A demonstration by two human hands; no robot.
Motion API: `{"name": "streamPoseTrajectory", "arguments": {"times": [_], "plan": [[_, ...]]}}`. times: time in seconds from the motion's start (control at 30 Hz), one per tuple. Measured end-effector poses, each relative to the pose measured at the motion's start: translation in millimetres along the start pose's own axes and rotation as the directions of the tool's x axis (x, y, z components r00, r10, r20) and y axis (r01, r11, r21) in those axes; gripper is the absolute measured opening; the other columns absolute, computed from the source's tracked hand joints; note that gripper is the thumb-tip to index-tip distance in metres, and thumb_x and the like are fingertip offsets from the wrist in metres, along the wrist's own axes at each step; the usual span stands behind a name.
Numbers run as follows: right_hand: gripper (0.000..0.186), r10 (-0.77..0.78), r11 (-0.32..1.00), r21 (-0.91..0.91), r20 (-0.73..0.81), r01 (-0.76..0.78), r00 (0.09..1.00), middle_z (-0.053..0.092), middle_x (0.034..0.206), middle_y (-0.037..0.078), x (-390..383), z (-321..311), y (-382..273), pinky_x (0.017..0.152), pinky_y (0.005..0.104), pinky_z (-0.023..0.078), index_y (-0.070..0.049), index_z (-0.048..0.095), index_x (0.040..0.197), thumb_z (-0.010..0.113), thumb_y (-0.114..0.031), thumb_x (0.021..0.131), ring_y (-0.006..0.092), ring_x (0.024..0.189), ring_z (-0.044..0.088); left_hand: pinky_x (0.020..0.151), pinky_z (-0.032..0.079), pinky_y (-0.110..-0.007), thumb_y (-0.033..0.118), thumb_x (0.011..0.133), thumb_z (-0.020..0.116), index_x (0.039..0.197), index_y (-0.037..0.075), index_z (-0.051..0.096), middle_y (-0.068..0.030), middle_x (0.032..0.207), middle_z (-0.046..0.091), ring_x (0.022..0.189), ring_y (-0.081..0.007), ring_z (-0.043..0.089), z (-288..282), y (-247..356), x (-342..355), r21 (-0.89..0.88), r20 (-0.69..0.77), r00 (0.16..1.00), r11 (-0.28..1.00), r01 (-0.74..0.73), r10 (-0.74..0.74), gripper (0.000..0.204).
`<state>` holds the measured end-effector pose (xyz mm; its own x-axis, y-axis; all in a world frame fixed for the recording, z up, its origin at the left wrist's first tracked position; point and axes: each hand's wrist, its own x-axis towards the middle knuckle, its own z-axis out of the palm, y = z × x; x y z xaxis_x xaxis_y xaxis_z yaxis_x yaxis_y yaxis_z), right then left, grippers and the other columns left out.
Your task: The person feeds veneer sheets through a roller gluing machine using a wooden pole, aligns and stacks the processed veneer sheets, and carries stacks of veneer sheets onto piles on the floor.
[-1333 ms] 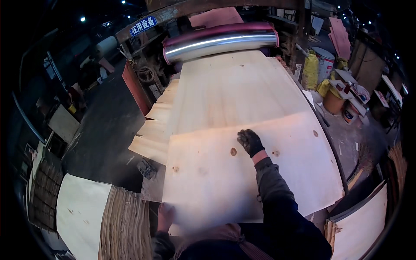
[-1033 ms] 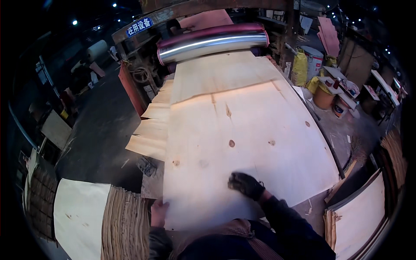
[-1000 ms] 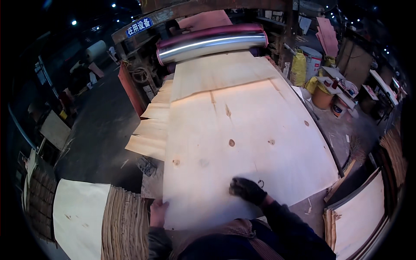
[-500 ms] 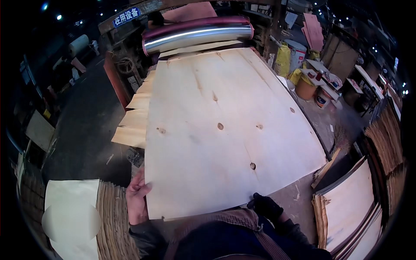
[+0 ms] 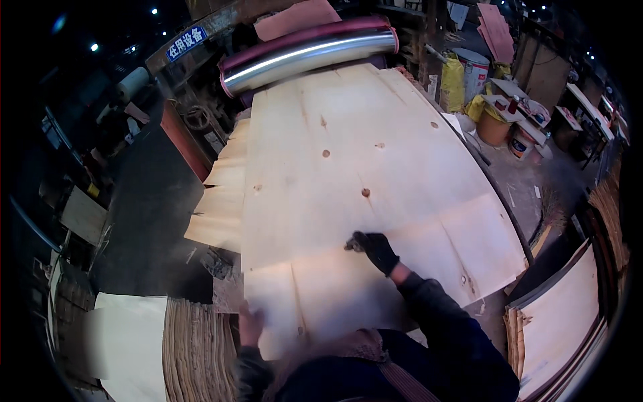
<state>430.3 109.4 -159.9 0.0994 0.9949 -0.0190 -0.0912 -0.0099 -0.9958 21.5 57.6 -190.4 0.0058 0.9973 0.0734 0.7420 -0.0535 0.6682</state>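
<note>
A large pale wood veneer sheet (image 5: 308, 181), dotted with brown knots, reaches forward to a shiny metal roller (image 5: 311, 60). Its near edge crosses another veneer sheet (image 5: 348, 288) lying beneath. My right hand (image 5: 375, 252), in a dark glove, is at that near edge with fingers curled and pinched on the upper sheet. Beside the left edge of the lower sheet is my bare left hand (image 5: 250, 325), too smeared by motion to show its fingers.
Stacked veneer (image 5: 194, 348) stands at lower left, another stack (image 5: 559, 321) at lower right. Torn veneer pieces (image 5: 218, 211) stick out left of the sheets. A brown tub (image 5: 493, 127), a white drum (image 5: 474, 77) and a yellow bag (image 5: 453, 84) stand at right.
The upper veneer sheet has slid forward to the roller, baring the sheet beneath. My right hand has moved forward with its near edge. My left hand is lower in view and blurred.
</note>
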Motion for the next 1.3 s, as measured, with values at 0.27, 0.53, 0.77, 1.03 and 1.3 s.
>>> {"name": "streamPoseTrajectory", "arguments": {"times": [0.27, 0.53, 0.77, 1.03, 1.3], "plan": [[0.039, 0.193, 0.816, 0.518, 0.173, -0.256, 0.966, 0.058, 0.106, 0.010, 65, 29, 16, 0.078, 0.0362, 0.049, -0.009, 0.045, 0.122, 0.053, -0.027, 0.089, 0.0242, 0.096, 0.059, 0.088, 0.042, -0.037, 0.018, 0.078, 0.061, 0.125, -0.011, 0.034, -0.0253, 0.117, 0.049, 0.106, -0.0348, 0.051, 18, -7, -16, -0.130, -0.132, 0.988, 0.989, 0.067, -0.084, 0.061], [0.040, 0.210, 0.646, 0.530, 0.569, -0.550, 0.795, 0.055, 0.113, 0.018, -130, 36, 44, 0.091, 0.0421, 0.043, -0.002, 0.042, 0.123, 0.049, -0.023, 0.091, 0.0316, 0.104, 0.054, 0.073, 0.047, -0.027, -0.003, 0.078, 0.053, 0.114, -0.003, 0.047, -0.0086, 0.099, 0.059, 0.085, -0.0149, 0.057, -50, 40, -15, -0.715, 0.221, 0.941, 0.614, 0.335, -0.256, 0.037], [0.039, 0.484, 0.643, 0.501, 0.322, -0.580, 0.814, 0.060, 0.100, 0.014, -233, 27, 43, 0.081, 0.0311, 0.045, 0.001, 0.049, 0.117, 0.043, -0.030, 0.093, 0.0215, 0.087, 0.057, 0.082, 0.047, -0.030, -0.012, 0.075, 0.048, 0.114, -0.001, 0.045, -0.0141, 0.102, 0.059, 0.092, -0.0206, 0.058, -99, 92, -7, -0.870, 0.283, 0.956, 0.398, 0.292, -0.082, 0.041], [0.044, 0.617, 0.615, 0.520, 0.151, -0.593, 0.773, 0.062, 0.070, 0.011, -259, 7, -1, 0.066, 0.0280, 0.047, 0.003, 0.061, 0.081, 0.045, -0.036, 0.092, 0.0169, 0.066, 0.058, 0.083, 0.048, -0.033, -0.012, 0.075, 0.045, 0.119, -0.002, 0.045, -0.0186, 0.106, 0.059, 0.094, -0.0237, 0.060, -138, 117, -1, -0.922, 0.163, 0.985, 0.347, 0.172, -0.054, 0.046], [0.044, 0.320, 0.944, 0.121, -0.090, -0.308, 0.943, 0.063, 0.065, 0.006, -188, -2, -33, 0.060, 0.0260, 0.043, 0.001, 0.065, 0.077, 0.041, -0.031, 0.094, 0.0130, 0.061, 0.056, 0.084, 0.044, -0.029, -0.002, 0.082, 0.048, 0.122, 0.000, 0.045, -0.0111, 0.111, 0.056, 0.098, -0.0154, 0.055, -96, 37, 42, -0.768, 0.123, 0.986, 0.618, 0.168, -0.114, 0.040]]}}
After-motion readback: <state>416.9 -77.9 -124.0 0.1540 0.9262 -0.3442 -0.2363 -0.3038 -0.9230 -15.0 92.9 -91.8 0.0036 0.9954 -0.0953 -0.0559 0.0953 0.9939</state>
